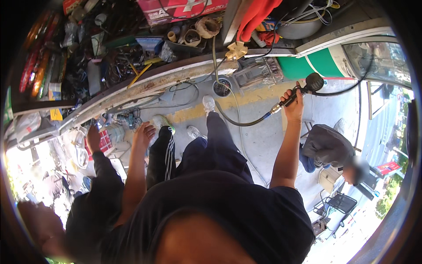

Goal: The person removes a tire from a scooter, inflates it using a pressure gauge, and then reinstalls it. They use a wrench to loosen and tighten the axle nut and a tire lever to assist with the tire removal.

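Note:
My right hand (pixel 294 106) is raised to the right, its fingers wrapped round the black grip of a tire inflator gun. A round, dark gauge (pixel 314 82) sits at the gun's far end. From the metal coupling (pixel 275 108) by my fist, an air hose (pixel 244 124) curves left and up toward the shelf, while a thin black hose (pixel 345 91) leaves the gauge end to the right. My left hand (pixel 144 133) reaches forward on the left with fingers apart, holding nothing I can see. Another person's hand (pixel 93 138), below a dark sleeve, is close beside it.
A cluttered shelf (pixel 193 75) of tools and small parts spans the far side, with a yellow fitting (pixel 237 50) at its edge. A small bin (pixel 222 88) stands below. A person in grey (pixel 327 145) bends over at right, near a black cart (pixel 342 202).

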The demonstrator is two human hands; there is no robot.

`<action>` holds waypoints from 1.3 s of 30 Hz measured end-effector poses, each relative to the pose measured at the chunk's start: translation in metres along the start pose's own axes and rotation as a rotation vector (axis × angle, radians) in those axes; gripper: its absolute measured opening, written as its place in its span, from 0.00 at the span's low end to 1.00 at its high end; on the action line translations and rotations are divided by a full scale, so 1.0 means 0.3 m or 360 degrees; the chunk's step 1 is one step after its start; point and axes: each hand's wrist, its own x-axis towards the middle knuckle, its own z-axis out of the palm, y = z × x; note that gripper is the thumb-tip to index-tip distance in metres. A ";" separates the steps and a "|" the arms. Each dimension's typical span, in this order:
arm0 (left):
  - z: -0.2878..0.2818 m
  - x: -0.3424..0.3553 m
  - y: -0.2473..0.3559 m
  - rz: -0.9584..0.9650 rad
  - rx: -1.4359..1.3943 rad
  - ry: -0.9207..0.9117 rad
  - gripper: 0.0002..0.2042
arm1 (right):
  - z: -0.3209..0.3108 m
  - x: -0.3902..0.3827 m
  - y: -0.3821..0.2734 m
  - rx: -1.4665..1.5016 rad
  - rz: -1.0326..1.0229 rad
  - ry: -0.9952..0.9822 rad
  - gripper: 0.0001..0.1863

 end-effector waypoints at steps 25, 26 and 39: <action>0.333 -0.912 -1.880 -0.0350 -0.1234 0.1550 0.15 | 0.616 -0.279 0.280 -0.0523 0.0908 -0.1788 0.28; 0.351 -0.927 -1.929 -0.0397 -0.1298 0.1592 0.15 | 0.628 -0.308 0.299 -0.0566 0.0905 -0.1847 0.32; 0.413 -1.528 -1.829 0.0970 -0.0390 0.1368 0.13 | 0.569 -1.131 0.545 -0.1061 0.1125 -0.2377 0.28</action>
